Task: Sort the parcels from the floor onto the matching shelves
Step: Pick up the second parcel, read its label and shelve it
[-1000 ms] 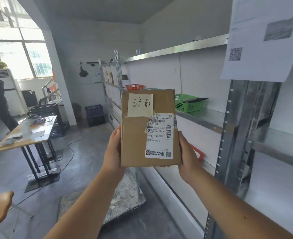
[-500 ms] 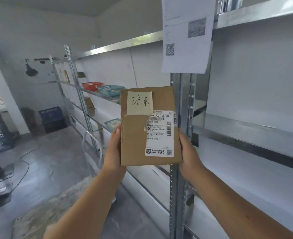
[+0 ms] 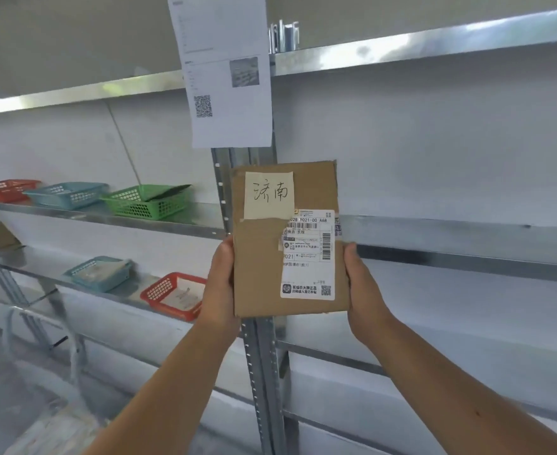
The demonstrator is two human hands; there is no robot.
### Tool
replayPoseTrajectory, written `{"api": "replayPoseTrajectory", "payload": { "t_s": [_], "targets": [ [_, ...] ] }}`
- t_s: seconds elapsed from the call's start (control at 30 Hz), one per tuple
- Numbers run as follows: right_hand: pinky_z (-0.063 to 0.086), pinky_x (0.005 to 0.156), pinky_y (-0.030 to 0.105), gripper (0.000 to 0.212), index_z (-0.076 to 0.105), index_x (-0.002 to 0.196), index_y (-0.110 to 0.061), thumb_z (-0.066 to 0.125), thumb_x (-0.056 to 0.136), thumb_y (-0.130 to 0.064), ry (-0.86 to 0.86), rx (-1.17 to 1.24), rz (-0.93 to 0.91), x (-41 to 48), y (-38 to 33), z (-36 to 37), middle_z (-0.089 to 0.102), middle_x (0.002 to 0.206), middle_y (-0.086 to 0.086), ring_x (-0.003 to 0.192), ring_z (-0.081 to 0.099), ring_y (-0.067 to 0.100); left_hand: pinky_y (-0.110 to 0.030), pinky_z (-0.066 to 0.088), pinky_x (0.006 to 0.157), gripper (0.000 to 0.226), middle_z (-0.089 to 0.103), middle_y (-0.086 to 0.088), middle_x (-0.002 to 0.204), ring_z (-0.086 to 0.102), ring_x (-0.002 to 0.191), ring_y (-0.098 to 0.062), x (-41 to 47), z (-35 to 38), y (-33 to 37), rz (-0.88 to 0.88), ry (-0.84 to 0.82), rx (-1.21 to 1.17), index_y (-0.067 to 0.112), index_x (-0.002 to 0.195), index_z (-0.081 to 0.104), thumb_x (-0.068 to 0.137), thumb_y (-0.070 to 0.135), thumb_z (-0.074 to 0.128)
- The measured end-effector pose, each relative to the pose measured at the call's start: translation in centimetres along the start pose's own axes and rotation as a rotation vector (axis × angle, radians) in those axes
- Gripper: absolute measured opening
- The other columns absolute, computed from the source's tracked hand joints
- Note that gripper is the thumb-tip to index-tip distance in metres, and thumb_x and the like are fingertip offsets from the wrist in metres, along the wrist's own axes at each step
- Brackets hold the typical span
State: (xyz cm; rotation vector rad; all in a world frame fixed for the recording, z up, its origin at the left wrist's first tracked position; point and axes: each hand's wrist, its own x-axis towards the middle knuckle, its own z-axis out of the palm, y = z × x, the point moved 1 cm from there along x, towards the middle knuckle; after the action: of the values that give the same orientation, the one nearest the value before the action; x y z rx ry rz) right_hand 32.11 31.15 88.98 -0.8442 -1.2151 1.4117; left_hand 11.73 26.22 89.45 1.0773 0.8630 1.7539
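Before a steel shelving rack (image 3: 434, 44), I hold a flat brown cardboard parcel (image 3: 260, 264) upright at chest height, my left hand (image 3: 219, 284) clamped on its left edge and my right hand (image 3: 361, 284) clamped on its right edge. It hangs in front of the rack's perforated upright post (image 3: 260, 372), clear of every shelf. A cream note (image 3: 269, 195) with handwritten characters is stuck near the parcel's top, and a white printed shipping label (image 3: 308, 254) with barcodes covers its right side. Above it, a printed sheet (image 3: 224, 70) with a QR code hangs on the post. To my left, the middle shelf carries a red basket (image 3: 5, 190), a blue basket (image 3: 65, 195) and a green basket (image 3: 146, 201) side by side, the green one holding a dark flat item. One shelf lower sit a second blue basket (image 3: 100, 274) and a second red basket (image 3: 172, 295), each with pale contents I cannot make out.
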Motion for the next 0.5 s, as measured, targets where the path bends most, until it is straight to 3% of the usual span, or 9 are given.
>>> {"api": "replayPoseTrajectory", "payload": {
  "t_s": [0.07,0.2,0.3,0.4,0.5],
  "targets": [
    [0.059,0.079,0.026,0.048,0.072,0.126,-0.032,0.03,0.111,-0.052,0.06,-0.014,-0.02,-1.1,-0.5,-1.9,0.082,0.117,-0.006,0.105,0.079,0.011,-0.045,0.066,0.089,0.069,0.076,-0.013,0.134,0.076,0.117,-0.029,0.3,1.7,-0.7,-0.026,-0.065,-0.021,0.012,0.152,0.056,0.102,0.058,0.044],
    [0.06,0.08,0.029,0.051,0.07,0.134,-0.029,0.032,0.11,-0.055,0.188,-0.033,-0.037,-3.5,-1.8,-6.0,0.081,0.123,-0.004,0.111,0.077,0.015,-0.043,0.066,0.087,0.068,0.07,-0.017,0.142,0.071,0.126,-0.035,0.2,6.1,-2.1,-0.072,-0.14,-0.049,0.014,0.153,0.056,0.102,0.059,0.047],
    [0.062,0.073,0.025,0.051,0.071,0.133,-0.029,0.033,0.11,-0.054,0.265,-0.046,-0.071,-5.3,-3.2,-9.2,0.081,0.121,-0.004,0.109,0.078,0.014,-0.036,0.065,0.085,0.057,0.076,-0.008,0.136,0.074,0.123,-0.027,-0.2,9.7,-3.2,-0.093,-0.2,-0.047,0.02,0.148,0.06,0.108,0.057,0.041],
    [0.065,0.066,0.039,0.052,0.071,0.133,-0.03,0.032,0.11,-0.056,0.341,-0.048,-0.09,-7.4,-4.6,-12.3,0.082,0.12,-0.001,0.1,0.08,0.019,-0.03,0.065,0.083,0.054,0.077,-0.005,0.134,0.077,0.119,-0.021,-1.2,13.8,-3.8,-0.13,-0.29,-0.055,0.024,0.142,0.064,0.105,0.054,0.039],
    [0.06,0.055,0.039,0.054,0.07,0.135,-0.029,0.032,0.109,-0.057,0.399,-0.043,-0.116,-9.3,-6.0,-15.7,0.081,0.12,0.005,0.096,0.08,0.029,-0.032,0.064,0.084,0.055,0.076,-0.008,0.136,0.076,0.12,-0.024,-2.0,17.9,-4.6,-0.132,-0.327,-0.06,0.025,0.136,0.069,0.097,0.056,0.046]
  ]
}}
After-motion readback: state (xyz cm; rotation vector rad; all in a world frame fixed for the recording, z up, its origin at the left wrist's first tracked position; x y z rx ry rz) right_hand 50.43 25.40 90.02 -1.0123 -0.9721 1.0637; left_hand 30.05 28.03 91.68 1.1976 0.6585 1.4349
